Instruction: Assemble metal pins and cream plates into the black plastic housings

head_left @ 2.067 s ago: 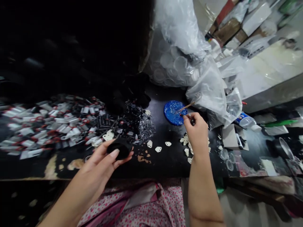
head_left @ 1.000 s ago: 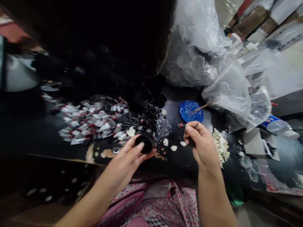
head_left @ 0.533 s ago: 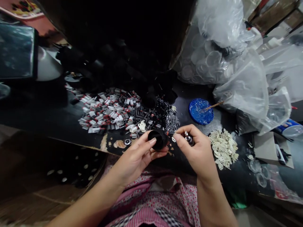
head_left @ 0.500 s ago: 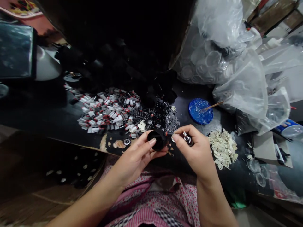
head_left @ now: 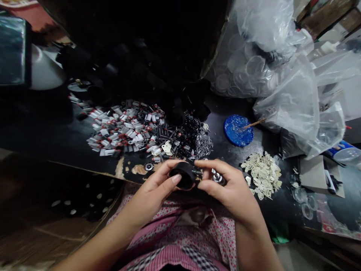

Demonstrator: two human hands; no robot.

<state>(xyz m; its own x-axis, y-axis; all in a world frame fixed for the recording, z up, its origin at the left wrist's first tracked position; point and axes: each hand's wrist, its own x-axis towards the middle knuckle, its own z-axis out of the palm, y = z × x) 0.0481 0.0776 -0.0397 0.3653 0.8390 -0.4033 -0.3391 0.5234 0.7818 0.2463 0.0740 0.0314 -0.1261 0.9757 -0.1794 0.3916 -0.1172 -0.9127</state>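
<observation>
My left hand [head_left: 162, 186] is closed around a black round plastic cup [head_left: 184, 184], its hollow side facing up toward me. From the cup's right side sticks a small spring [head_left: 199, 172], between the fingertips of my right hand [head_left: 225, 184]. Whether those fingertips touch the spring I cannot tell. Tucked in the right palm is a short metal-tipped tool [head_left: 218, 178], perhaps a screwdriver, its lower part hidden by the hand. Just beyond the hands lie a heap of small grey pins [head_left: 203, 145] and a few dark springs [head_left: 166, 135].
Grey-white sleeves with red rings [head_left: 121, 128] are heaped at the left. A blue lid of grease [head_left: 238, 130] with a stick stands right of centre. Flat cream-coloured plates [head_left: 262, 175] are piled at the right, below clear plastic bags [head_left: 290, 101]. A small metal ring [head_left: 149, 166] lies near the table edge.
The black cup has moved slightly down and left with my left hand. My right fingers have spread and shifted, so the spring at the cup's side now shows.
</observation>
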